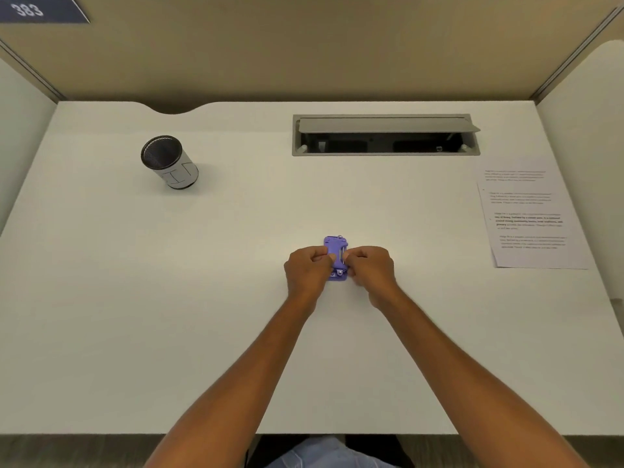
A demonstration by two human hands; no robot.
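A small purple plastic device (335,245) with metal parts lies on the white desk (236,298), a little right of centre. My left hand (306,272) holds its left side with curled fingers. My right hand (371,270) pinches its right side, thumb and fingers bent against the device's middle. Both hands cover much of the device, so only its far end and a strip down the centre show.
A black mesh pen cup (169,162) stands at the back left. An open cable hatch (385,135) is set into the desk at the back right. Printed paper sheets (530,217) lie at the right edge. Partition walls enclose the desk.
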